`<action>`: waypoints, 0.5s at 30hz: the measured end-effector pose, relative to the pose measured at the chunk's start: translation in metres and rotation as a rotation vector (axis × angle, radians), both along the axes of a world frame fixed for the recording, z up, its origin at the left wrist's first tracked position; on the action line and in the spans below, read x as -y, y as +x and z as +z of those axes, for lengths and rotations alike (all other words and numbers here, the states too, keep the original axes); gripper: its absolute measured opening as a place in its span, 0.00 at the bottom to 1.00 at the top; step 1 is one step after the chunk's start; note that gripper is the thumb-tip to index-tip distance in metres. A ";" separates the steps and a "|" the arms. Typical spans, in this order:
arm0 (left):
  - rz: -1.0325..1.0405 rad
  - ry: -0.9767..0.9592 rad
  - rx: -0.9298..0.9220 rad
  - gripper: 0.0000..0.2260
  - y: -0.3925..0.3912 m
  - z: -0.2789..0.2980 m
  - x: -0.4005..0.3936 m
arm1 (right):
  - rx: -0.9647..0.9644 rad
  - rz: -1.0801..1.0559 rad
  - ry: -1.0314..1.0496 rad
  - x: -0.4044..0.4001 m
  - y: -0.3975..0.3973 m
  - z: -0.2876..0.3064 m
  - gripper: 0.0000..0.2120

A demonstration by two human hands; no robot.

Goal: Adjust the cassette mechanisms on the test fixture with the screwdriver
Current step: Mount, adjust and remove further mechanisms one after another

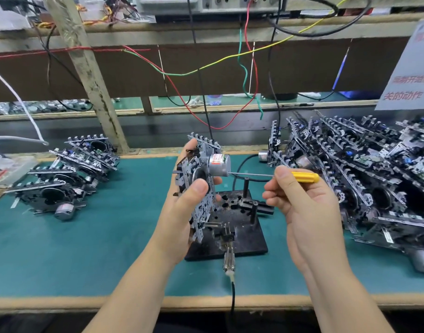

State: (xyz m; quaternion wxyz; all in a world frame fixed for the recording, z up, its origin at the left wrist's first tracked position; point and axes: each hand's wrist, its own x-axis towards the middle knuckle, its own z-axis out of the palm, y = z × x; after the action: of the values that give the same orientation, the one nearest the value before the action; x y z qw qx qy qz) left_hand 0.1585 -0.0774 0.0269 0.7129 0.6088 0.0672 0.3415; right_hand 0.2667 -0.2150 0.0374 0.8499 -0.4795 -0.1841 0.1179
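Mechanism (201, 186) gripped upright in left hand (182, 212) above fixture (230, 239), mid-worktop; right hand (302, 207) fingers pinch screwdriver (302, 177), tip at motor (219, 164).

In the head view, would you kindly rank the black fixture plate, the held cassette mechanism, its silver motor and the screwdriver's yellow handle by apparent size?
1. Black fixture plate
2. Held cassette mechanism, raised nearer the camera, so unsure
3. Silver motor
4. Yellow handle, close to the motor

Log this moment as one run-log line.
left hand: holds cassette mechanism upright above test fixture | right hand: pinches screwdriver, tip at motor
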 end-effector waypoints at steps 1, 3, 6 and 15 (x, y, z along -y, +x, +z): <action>-0.005 -0.002 0.001 0.43 0.000 0.000 0.000 | 0.013 -0.011 -0.005 0.000 0.000 0.000 0.16; -0.023 -0.039 -0.005 0.43 0.000 0.000 -0.001 | 0.048 -0.021 -0.013 0.001 0.001 0.000 0.16; -0.056 -0.107 -0.005 0.43 0.000 0.002 0.000 | 0.127 -0.024 -0.036 0.004 0.003 0.001 0.12; -0.073 -0.119 -0.047 0.31 0.000 0.001 0.000 | 0.202 -0.010 -0.025 0.010 0.006 0.002 0.06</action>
State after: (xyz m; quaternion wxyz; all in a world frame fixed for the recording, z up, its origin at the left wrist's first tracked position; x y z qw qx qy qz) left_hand 0.1584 -0.0769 0.0280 0.7579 0.5753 0.0818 0.2965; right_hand 0.2726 -0.2246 0.0395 0.8214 -0.5006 -0.2649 0.0669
